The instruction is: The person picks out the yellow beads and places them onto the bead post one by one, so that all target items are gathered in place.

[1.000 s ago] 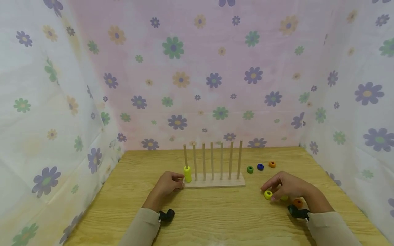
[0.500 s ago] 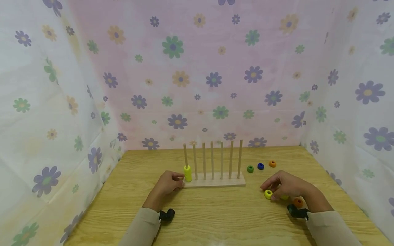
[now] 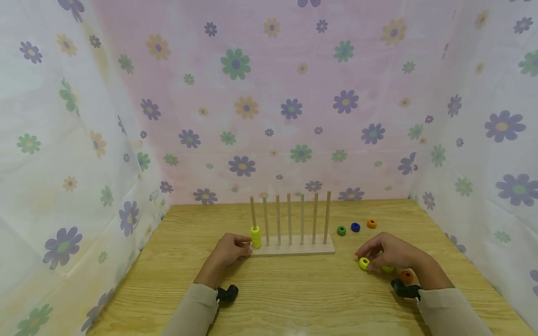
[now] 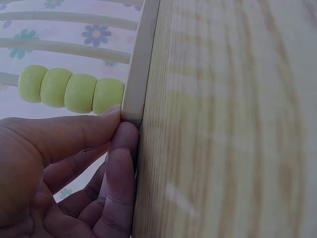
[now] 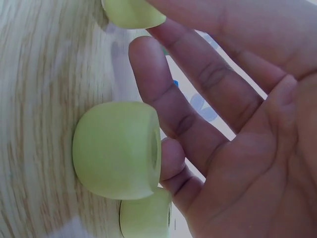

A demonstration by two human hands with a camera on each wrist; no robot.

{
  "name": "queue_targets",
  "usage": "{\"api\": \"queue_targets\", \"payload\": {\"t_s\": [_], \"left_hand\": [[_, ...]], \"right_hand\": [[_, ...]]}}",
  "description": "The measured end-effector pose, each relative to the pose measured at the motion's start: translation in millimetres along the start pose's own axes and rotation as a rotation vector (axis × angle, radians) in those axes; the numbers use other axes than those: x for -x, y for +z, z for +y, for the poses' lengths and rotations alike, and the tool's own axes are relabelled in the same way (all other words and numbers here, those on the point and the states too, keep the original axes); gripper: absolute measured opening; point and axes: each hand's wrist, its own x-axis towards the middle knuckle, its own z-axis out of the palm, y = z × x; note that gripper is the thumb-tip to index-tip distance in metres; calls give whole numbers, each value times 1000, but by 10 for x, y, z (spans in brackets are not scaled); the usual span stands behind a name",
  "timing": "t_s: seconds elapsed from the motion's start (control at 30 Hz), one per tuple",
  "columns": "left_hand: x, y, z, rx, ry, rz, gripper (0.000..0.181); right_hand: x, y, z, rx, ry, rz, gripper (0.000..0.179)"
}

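A wooden peg stand point(image 3: 290, 252) with several upright pegs stands on the table. Its leftmost peg carries a stack of several yellow beads point(image 3: 255, 238), seen separately in the left wrist view point(image 4: 79, 91). My left hand point(image 3: 230, 247) pinches the left end of the stand's base point(image 4: 134, 94), thumb beside the lowest bead. To the right of the stand, my right hand point(image 3: 391, 252) pinches a yellow bead point(image 3: 364, 263) between thumb and fingers, low over the table. In the right wrist view that bead point(image 5: 131, 12) is partly cut off at the top; another yellow bead point(image 5: 116, 148) sits beneath the palm.
Partly under the right hand lies a yellow bead point(image 3: 387, 269), with an orange bead point(image 3: 406, 276) near the wrist. Farther back are a green bead point(image 3: 341, 231), a blue bead point(image 3: 355, 227) and another orange bead point(image 3: 371, 223). Flowered cloth point(image 3: 269, 116) encloses the wooden table point(image 3: 294, 294).
The yellow bead at my right fingertips has shifted slightly left and away from me with the hand. My left hand and the stand have stayed in place.
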Motion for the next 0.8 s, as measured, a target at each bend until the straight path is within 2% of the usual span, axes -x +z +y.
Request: {"api": "queue_targets", "payload": {"t_s": [0.2,0.4,0.8], "left_hand": [[-11,-19,2,7,-4,-7,40],[-13,-32,-5,-3,-5,-8,39],[-14,-34,2,3,1,-13,40]], "right_hand": [[-7,-18,-39,45,-1,32,33],[-13,-25,-81,42,25,50,34],[-10,-39,-174,89,56,172,33]]}}
